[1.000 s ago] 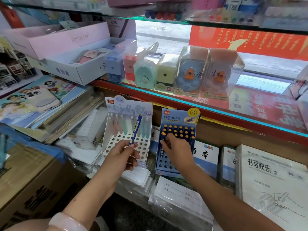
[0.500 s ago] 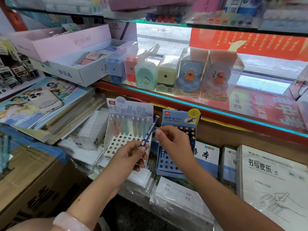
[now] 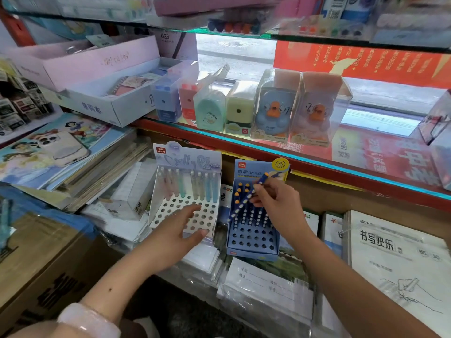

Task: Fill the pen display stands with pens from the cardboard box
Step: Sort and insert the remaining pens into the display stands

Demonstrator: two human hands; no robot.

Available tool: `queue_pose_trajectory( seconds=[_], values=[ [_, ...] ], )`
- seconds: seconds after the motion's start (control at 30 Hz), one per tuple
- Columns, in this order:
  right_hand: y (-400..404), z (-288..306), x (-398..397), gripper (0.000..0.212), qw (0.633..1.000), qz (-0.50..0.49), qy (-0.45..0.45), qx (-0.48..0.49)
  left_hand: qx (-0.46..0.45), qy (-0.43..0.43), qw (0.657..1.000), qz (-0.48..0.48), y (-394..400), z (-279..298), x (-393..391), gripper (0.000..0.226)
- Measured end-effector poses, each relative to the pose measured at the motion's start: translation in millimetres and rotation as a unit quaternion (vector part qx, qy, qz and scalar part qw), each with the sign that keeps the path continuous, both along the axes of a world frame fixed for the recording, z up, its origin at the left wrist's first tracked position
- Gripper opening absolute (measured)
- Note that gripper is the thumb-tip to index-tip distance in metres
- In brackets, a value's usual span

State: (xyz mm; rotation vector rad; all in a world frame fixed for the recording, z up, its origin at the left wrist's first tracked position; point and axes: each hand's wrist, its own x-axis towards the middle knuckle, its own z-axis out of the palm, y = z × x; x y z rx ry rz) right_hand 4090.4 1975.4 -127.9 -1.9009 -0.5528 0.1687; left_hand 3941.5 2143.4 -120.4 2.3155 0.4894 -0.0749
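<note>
The right hand (image 3: 275,203) pinches a blue pen (image 3: 247,195) between thumb and fingers, holding it slanted over the blue stand (image 3: 253,250), its lower tip near the filled rows. The left hand (image 3: 180,230) holds nothing, its fingers spread wide and relaxed in front of the white stand (image 3: 207,215), which carries one back row of pastel pens. The cardboard box (image 3: 36,264) sits at the lower left, apart from both stands.

The likeliest slip is in seating the pen. It comes in at a slant across pens already standing close together, so its tip may knock them askew or catch on a hole's edge instead of dropping in. The blue stand looks like light card resting on slippery plastic-wrapped notebooks; a push from the pen could slide or tip it, since neither hand steadies it. The pinch sits high on the barrel, which may let the tip wander.
</note>
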Motion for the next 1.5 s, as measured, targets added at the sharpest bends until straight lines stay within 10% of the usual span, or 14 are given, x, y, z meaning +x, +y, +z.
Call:
queue_pose_trajectory(
  seconds=[0.6, 1.03, 1.5],
  values=[
    [8.4, -60.2, -2.2, 0.028, 0.922, 0.064, -0.162, -0.345, 0.217, -0.065, 0.974, -0.002, 26.9, 0.5, -5.1, 0.053],
    [38.1, 40.7, -21.4, 0.020, 0.944, 0.128, -0.249, -0.172, 0.211, -0.030, 0.976, 0.046, 56.4, 43.6, -36.1, 0.056],
    [281.2, 48.7, -156.9, 0.047, 0.806, 0.478, -0.273, -0.216, 0.119, -0.005, 0.908, 0.402, 170.2, 55.6, -269.8, 0.050]
  ],
)
